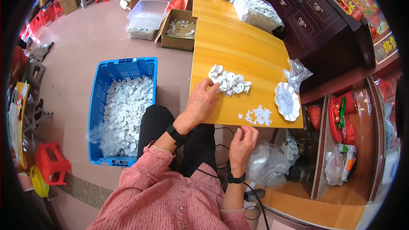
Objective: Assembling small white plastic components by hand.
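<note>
Item one: my left hand (200, 104), centre of the frame, lies palm down on the near part of the yellow wooden table (238, 47). Its fingers are loosely spread and reach into the near edge of the pile of white round plastic parts (228, 81); fingertips touch the pieces, but I cannot tell whether any is pinched.

Item two: my right hand (243, 141), lower centre, sits just below the table's near edge, fingers curled in towards the thumb. Something small and white seems to show at the fingertips; too small to be sure.

Item three: a scatter of tiny white bits (258, 115) on the table near its front edge, just above my right hand.

Item four: a white scalloped dish (286, 101), right of the pile, at the table's right edge, with a crumpled clear plastic bag (297, 73) above it.

Item five: a blue plastic crate (121, 106), left of centre on the floor, beside my knee, lined with clear plastic and holding many more white round parts.

Item six: a cardboard box (179, 30) and a clear tub (147, 17), upper centre on the floor, both holding white pieces.

Item seven: another person's hands at the table's far end, top of frame.
</note>
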A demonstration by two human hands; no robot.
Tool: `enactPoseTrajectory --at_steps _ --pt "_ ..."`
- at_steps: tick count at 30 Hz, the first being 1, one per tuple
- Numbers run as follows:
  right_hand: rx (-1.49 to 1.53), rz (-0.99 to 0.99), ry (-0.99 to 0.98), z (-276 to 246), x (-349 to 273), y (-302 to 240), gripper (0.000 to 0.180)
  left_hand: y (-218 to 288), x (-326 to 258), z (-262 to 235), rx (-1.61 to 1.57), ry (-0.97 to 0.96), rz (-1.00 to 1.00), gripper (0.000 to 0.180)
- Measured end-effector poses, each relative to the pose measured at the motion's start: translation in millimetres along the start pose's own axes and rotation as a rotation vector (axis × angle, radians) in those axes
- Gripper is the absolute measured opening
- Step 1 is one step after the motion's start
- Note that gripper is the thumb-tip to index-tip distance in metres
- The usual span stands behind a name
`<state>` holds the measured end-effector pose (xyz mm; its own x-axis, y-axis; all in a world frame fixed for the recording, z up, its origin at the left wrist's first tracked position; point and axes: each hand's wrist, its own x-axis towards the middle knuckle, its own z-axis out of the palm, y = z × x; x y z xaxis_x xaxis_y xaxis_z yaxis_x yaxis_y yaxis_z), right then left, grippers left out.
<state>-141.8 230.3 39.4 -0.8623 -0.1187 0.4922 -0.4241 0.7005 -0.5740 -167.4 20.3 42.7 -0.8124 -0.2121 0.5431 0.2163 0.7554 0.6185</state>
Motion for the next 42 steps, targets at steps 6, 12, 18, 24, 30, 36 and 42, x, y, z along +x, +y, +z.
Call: enactPoseTrajectory --at_steps 6,12,18,24,30,36,42 --pt "-0.244 -0.088 -0.010 0 10 4 0.028 -3 -7 3 -0.027 -0.034 -0.089 0.041" --pt "-0.369 -0.120 -0.100 5 12 6 0.034 -5 -11 7 -0.086 0.076 -0.041 0.024" --pt "-0.286 -0.156 -0.096 11 8 5 0.037 -4 -17 2 -0.101 0.065 -0.070 0.020" --pt "-0.272 -0.120 -0.063 14 10 8 0.035 -5 -20 3 -0.121 0.087 -0.064 0.024" --pt "-0.329 -0.155 -0.075 14 10 11 0.035 -4 -20 3 -0.091 0.079 -0.025 0.027" --pt "-0.308 -0.162 -0.075 13 11 3 0.036 -4 -21 2 -0.080 0.080 -0.015 0.029" --pt "-0.389 -0.240 -0.138 13 11 -5 0.043 -3 -21 2 -0.089 0.080 -0.023 0.029"
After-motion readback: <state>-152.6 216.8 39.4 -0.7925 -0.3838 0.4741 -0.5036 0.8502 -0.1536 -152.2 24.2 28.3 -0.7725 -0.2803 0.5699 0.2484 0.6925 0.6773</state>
